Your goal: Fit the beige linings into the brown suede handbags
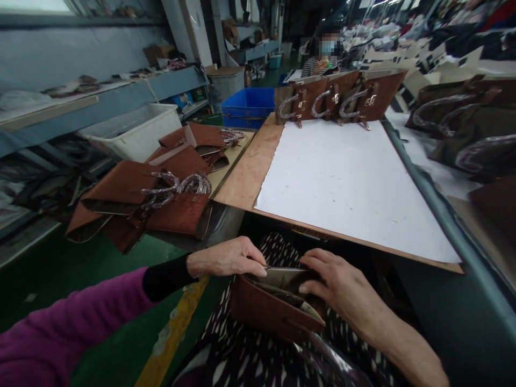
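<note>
Brown bag (274, 312): one, in two hands (229, 258) (336, 282); three standing bags (381, 97) beyond.

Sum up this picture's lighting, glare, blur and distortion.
Head view: the white sheet is the brightest broad surface, the lower right corner dark; head view: glints streak the plastic wrap by the lap bag; head view: bags at the right edge look soft and stretched; head view: pixelation hides part of a person behind.
</note>
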Motion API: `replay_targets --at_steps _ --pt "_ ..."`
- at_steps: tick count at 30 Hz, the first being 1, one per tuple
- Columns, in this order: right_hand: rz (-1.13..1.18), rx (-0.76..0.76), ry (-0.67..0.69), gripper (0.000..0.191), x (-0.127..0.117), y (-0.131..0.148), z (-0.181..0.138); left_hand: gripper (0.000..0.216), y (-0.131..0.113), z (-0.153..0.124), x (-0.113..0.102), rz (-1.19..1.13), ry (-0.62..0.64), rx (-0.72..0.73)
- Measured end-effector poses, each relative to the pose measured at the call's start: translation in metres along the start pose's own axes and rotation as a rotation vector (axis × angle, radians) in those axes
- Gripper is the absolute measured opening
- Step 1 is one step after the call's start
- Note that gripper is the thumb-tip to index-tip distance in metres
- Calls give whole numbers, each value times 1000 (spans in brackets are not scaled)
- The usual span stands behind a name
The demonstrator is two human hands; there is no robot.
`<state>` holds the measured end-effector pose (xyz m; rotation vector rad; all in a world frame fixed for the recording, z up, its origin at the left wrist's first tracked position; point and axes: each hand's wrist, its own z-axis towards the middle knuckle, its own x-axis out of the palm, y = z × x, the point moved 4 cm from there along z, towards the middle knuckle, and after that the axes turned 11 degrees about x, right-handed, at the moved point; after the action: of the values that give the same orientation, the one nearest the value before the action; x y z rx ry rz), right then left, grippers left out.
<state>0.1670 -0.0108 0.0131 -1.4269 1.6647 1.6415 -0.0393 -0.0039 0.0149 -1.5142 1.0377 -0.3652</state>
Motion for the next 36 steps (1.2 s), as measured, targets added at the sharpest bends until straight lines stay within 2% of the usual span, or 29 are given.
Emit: replay_targets --at_steps 2,4,10,14,18,20,23,26,29,32,36 --pt "5 -41 135 16 8 26 8 27 -3 -1 0 -5 -1 3" --pt "-13 -39 220 17 15 43 17 26 -5 -2 0 -26 13 -13" --pt "-92 -40 235 22 18 50 28 30 -8 -4 -7 -47 16 -60" --pt "-215 18 204 21 -5 53 31 29 -9 17 -26 106 -38 3" --pt "-346 156 150 17 -38 51 43 30 -16 48 -50 311 -213 46" --pt "-358 235 133 17 -48 45 50 37 -25 52 -51 328 -325 55" --pt "-292 296 142 18 -49 35 55 61 -43 35 -30 205 -480 119" --pt "-214 331 165 16 -37 28 56 83 -50 6 10 43 -503 206" --pt "-191 339 173 15 -26 25 55 94 -36 -13 41 -23 -541 113" --pt "-171 323 163 15 -21 25 54 99 -15 -18 54 -117 -573 -32" --pt "-161 318 139 14 -20 27 53 95 -14 -13 56 -93 -616 -1"
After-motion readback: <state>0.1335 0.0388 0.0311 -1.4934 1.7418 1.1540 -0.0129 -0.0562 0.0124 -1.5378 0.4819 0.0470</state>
